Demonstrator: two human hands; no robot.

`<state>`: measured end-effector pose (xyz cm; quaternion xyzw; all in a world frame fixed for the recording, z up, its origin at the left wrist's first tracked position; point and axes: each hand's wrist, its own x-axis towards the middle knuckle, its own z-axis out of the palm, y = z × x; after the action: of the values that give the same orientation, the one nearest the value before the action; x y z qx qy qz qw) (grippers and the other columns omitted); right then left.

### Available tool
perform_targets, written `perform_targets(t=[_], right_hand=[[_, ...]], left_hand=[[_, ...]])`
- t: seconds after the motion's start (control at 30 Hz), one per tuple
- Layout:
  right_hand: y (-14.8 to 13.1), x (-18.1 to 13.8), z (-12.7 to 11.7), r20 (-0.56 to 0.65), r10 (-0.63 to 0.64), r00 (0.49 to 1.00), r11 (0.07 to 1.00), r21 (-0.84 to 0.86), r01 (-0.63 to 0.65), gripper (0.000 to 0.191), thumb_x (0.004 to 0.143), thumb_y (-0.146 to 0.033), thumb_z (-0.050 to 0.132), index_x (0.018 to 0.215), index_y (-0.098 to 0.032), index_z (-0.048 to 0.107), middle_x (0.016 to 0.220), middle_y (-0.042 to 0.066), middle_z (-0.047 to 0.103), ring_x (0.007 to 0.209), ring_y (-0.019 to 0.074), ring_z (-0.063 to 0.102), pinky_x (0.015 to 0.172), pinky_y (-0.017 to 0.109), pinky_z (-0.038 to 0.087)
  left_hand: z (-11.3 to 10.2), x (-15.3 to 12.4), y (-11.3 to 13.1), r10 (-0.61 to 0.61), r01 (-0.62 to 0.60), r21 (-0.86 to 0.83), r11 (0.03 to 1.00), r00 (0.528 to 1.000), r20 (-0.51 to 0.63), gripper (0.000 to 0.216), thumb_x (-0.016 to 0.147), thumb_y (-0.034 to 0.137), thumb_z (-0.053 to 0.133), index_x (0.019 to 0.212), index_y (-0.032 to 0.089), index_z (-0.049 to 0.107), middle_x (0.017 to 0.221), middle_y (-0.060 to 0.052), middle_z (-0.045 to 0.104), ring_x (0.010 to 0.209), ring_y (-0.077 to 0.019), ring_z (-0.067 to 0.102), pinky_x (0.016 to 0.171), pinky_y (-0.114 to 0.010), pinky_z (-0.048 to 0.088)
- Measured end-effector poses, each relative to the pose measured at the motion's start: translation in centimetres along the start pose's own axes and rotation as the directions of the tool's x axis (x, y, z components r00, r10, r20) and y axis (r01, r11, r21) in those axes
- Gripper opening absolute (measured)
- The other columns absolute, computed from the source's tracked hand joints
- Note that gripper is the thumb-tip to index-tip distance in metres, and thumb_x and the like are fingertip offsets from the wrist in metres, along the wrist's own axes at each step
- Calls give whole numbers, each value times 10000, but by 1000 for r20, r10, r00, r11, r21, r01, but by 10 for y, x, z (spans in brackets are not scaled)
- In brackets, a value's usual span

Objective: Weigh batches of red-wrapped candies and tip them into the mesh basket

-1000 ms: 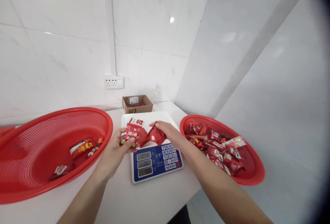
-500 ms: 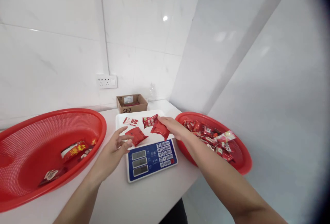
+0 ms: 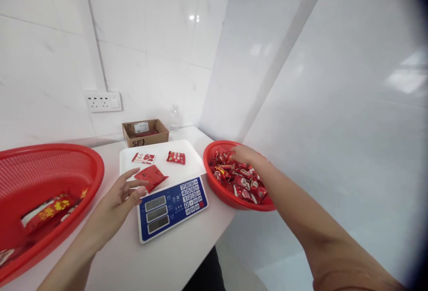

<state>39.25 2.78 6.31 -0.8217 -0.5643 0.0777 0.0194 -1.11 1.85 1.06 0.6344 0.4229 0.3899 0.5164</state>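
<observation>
My left hand [image 3: 122, 195] is beside the weighing scale [image 3: 172, 210], its fingers spread and overlapping the near-left edge of a plain red snack packet [image 3: 152, 177]. That packet lies on the scale's white tray [image 3: 177, 177]. Further back on the tray are a white-and-red packet [image 3: 143, 158] and a small printed red packet [image 3: 176, 157]. My right hand [image 3: 244, 154] reaches into the far side of the right red basket [image 3: 214, 181], over many small red wrapped snacks [image 3: 242, 181]. Its fingertips are hidden, so I cannot tell whether they grip anything.
A larger red basket [image 3: 96, 170] at the left holds a few packets, one red and yellow [image 3: 48, 213]. Behind the scale stand an open cardboard box [image 3: 147, 139] and a clear plastic item [image 3: 174, 117]. A wall socket [image 3: 103, 101] is above. The table's edge runs below the right basket.
My right hand has gone from the tray into the right basket; the red packet it held no longer shows on the tray. The view has turned right. My left hand stays by its packet.
</observation>
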Motion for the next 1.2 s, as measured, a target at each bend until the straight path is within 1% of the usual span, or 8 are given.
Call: perform_targets(t=[0.17, 0.4, 0.53, 0.7, 0.83, 0.97, 1.07, 1.2], right_hand=[[-11, 13, 35, 101, -9, 995, 992, -124, 22, 282, 884, -321, 522, 1117, -164, 552, 1126, 72, 572, 944, 187, 582, 804, 387, 493], [-20, 31, 65, 2, 54, 999, 983, -177, -53, 317, 882, -314, 527, 1160, -161, 522, 1155, 77, 552, 963, 194, 576, 803, 400, 495], [-12, 37, 61, -32, 79, 996, 992, -91, -81, 310, 882, -311, 529, 1156, -166, 526, 1156, 79, 552, 965, 191, 575, 805, 392, 494], [11, 34, 38, -12, 46, 999, 995, 93, -45, 304, 879, -321, 529, 1135, -158, 544, 1144, 63, 561, 956, 205, 578, 792, 387, 499], [26, 26, 24, -27, -5, 1000, 970, 245, 12, 158, 836, -189, 527, 954, -151, 625, 879, 26, 648, 767, 159, 601, 671, 265, 488], [30, 22, 22, -70, -23, 997, 934, 353, 46, 216, 777, -118, 490, 945, -162, 617, 773, 16, 651, 648, 122, 576, 579, 214, 460], [27, 21, 26, -97, -30, 995, 928, 367, 64, 318, 783, -100, 435, 1059, -169, 577, 826, 23, 656, 657, 118, 579, 582, 209, 460], [21, 18, 33, -137, -58, 989, 959, 268, 93, 411, 766, -59, 398, 1134, -176, 540, 963, 45, 657, 761, 145, 583, 672, 241, 447]], left_hand=[[2, 1, -2, -7, 5, 40, 999, 999, 36, 644, 740, 507, 598, 1301, 279, 377, 1098, -77, 635, 970, -256, 608, 836, -383, 491], [1, -2, 2, -6, 5, 33, 999, 1000, 29, 643, 731, 541, 588, 1279, 270, 391, 1155, -98, 604, 968, -252, 611, 866, -404, 473], [-2, -1, 0, -6, 5, 29, 1000, 999, 37, 646, 743, 531, 581, 1292, 264, 371, 1144, -101, 607, 980, -247, 608, 880, -412, 465], [-2, 0, 2, -6, 7, -26, 1000, 999, 36, 624, 730, 500, 610, 1268, 254, 411, 1073, -94, 640, 947, -251, 617, 841, -407, 490], [0, -2, 5, -19, 21, -55, 998, 999, 29, 611, 698, 493, 646, 1232, 262, 461, 1070, -88, 649, 936, -257, 624, 816, -392, 508], [0, -1, 3, -11, 13, -54, 998, 999, 30, 606, 701, 476, 652, 1238, 268, 465, 1089, -89, 646, 959, -257, 619, 830, -392, 506], [-1, 0, 0, -16, 19, -54, 998, 999, 47, 619, 705, 465, 655, 1255, 272, 446, 1111, -92, 637, 975, -257, 615, 842, -389, 499], [-2, -1, 1, -36, 38, -30, 999, 998, 49, 635, 712, 471, 648, 1271, 276, 419, 1104, -89, 638, 978, -250, 614, 814, -358, 504]])
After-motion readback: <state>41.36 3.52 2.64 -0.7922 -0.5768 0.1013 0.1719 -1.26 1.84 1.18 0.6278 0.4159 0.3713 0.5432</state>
